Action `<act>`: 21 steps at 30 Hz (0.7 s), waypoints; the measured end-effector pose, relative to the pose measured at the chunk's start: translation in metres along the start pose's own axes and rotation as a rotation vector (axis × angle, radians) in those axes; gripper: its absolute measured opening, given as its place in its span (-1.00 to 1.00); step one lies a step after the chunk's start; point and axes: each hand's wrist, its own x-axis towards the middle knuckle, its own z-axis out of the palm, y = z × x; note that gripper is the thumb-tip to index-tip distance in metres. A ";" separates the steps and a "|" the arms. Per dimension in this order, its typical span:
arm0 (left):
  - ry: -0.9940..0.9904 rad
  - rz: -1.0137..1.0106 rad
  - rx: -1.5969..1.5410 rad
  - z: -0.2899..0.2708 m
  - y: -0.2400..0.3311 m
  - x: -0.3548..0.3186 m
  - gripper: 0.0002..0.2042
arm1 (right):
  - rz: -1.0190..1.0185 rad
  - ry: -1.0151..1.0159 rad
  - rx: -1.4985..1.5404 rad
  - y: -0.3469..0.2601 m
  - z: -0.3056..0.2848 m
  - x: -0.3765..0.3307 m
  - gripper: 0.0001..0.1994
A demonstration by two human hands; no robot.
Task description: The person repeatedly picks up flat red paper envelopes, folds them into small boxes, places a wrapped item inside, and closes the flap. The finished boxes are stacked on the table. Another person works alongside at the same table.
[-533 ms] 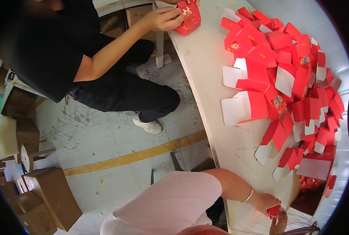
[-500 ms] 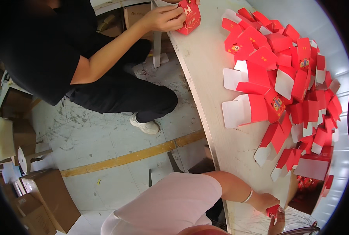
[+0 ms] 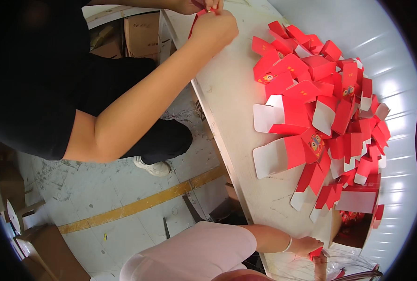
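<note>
**Boxes piled on a worktable, hands at both ends**

A table [image 3: 239, 122] is stretching away from me, with a pile of boxes [image 3: 318, 110] lying along its right side. An open carton [image 3: 353, 235] is sitting at the pile's near end. Left of it, one person's left hand [image 3: 307, 246] is resting just beyond their right hand [image 3: 320, 269], a small piece [image 3: 316, 253] lying between. At the far end, a co-worker's hand [image 3: 218, 30] is reaching over the tabletop. Leftward, a stripe [image 3: 140, 204] is crossing the floor [image 3: 138, 248].

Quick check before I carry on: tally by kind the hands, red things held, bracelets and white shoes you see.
Hands: 4 (person's left hand, right hand; co-worker's near hand, far hand)
Red things held: 2 (person's red piece, co-worker's red item)
Bracelets: 1 (white bracelet)
White shoes: 1 (co-worker's shoe)
Total: 8
</note>
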 end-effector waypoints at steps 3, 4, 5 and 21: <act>-0.017 -0.021 0.007 -0.003 0.003 0.000 -0.48 | -0.015 0.009 0.044 0.002 0.006 0.000 -0.71; -0.017 -0.014 0.022 0.004 -0.002 0.002 -0.46 | -0.023 0.026 0.061 0.002 0.010 -0.001 -0.71; -0.017 -0.007 0.038 0.009 -0.004 0.003 -0.44 | -0.032 0.041 0.083 0.003 0.014 -0.004 -0.71; -0.257 -0.134 -0.082 -0.017 0.015 -0.004 -0.12 | -0.003 0.209 0.185 -0.023 0.029 -0.014 -0.51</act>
